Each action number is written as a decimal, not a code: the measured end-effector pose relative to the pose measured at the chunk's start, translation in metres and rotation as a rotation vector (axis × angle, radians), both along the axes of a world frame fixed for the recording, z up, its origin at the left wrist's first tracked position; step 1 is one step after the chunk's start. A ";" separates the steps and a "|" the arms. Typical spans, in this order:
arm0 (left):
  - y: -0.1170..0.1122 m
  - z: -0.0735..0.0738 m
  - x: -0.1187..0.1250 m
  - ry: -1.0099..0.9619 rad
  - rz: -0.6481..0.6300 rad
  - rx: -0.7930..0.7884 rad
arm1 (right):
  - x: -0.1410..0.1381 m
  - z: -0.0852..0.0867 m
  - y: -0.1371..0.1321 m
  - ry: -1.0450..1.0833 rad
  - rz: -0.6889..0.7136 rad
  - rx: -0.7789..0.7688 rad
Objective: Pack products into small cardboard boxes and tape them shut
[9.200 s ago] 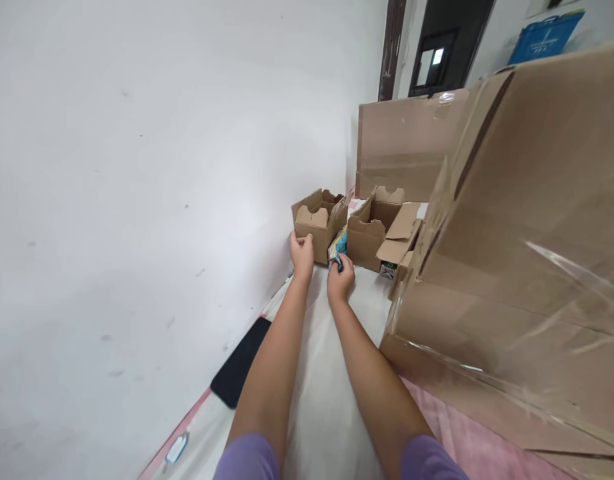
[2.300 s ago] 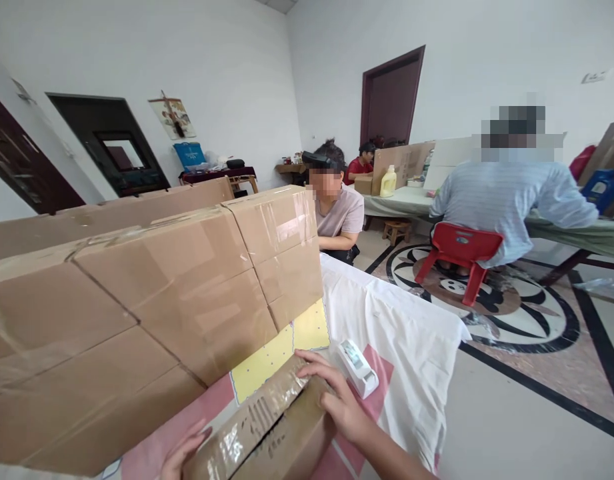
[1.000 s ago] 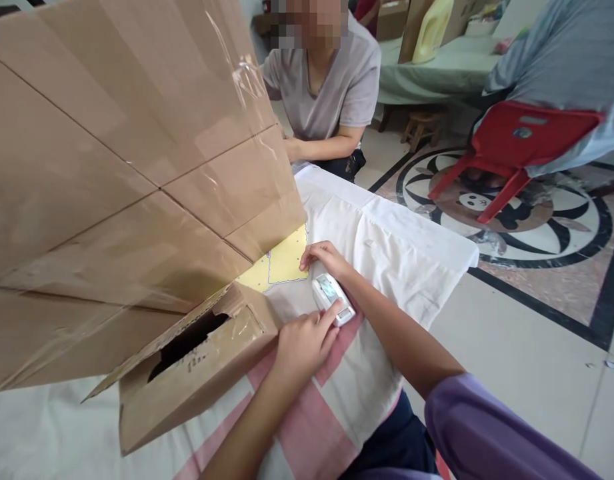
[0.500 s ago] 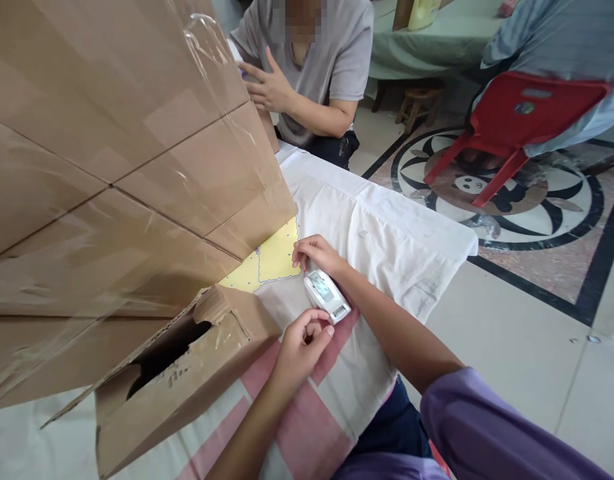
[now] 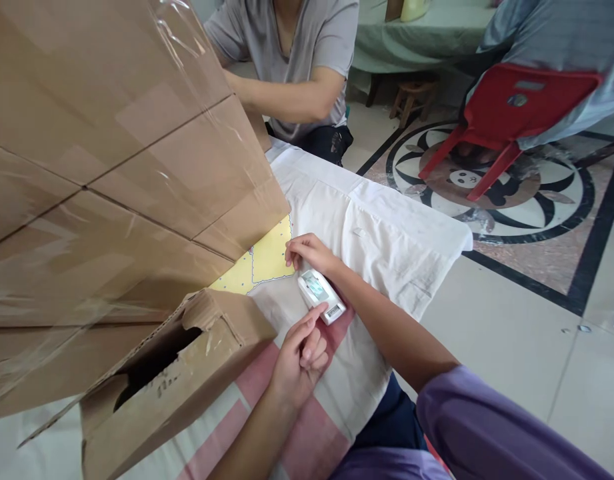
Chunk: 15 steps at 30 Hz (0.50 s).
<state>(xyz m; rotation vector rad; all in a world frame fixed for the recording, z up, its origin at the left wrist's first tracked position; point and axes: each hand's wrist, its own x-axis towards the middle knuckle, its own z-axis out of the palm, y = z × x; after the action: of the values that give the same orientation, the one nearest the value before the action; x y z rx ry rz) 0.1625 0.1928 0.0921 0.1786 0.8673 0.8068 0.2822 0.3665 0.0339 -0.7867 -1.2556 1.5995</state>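
Observation:
A small white device [image 5: 321, 295] with a little screen lies on the white cloth [image 5: 387, 233] that covers the table. My right hand [image 5: 309, 252] curls over its far end, fingers closed and touching it. My left hand [image 5: 299, 357] sits just below the device, fingers curled, the index finger stretched toward its near end. An open brown carton [image 5: 187, 373] lies left of my left hand, its dark opening facing up. A yellow dotted sheet [image 5: 269, 257] pokes out from under the big boxes.
Large taped cardboard boxes [image 5: 111, 153] fill the left half of the view. A person in a grey shirt [image 5: 297, 47] sits across the table. A red plastic chair [image 5: 507, 107] stands on the patterned floor to the right, with another person on it.
My left hand has drawn back a little from the device and curled. The person opposite has lowered the raised hand. The view has tilted further down.

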 end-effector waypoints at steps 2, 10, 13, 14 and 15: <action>0.000 -0.002 0.002 -0.023 0.021 -0.001 | 0.000 0.000 0.000 0.000 0.005 0.007; 0.002 0.001 0.005 -0.099 0.028 -0.013 | 0.001 0.001 -0.002 -0.043 -0.028 0.010; 0.002 0.001 0.005 -0.093 0.033 -0.001 | 0.001 0.000 -0.001 -0.039 -0.058 0.032; 0.001 0.001 0.005 -0.089 0.034 0.005 | 0.001 0.000 -0.001 -0.038 -0.064 0.036; 0.000 0.000 0.004 -0.084 0.034 0.011 | 0.001 0.000 -0.001 -0.039 -0.069 0.036</action>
<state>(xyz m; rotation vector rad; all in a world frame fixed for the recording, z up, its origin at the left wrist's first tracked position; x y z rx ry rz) 0.1668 0.1926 0.0920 0.1389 0.7883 0.8453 0.2828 0.3651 0.0334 -0.8337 -1.2681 1.5089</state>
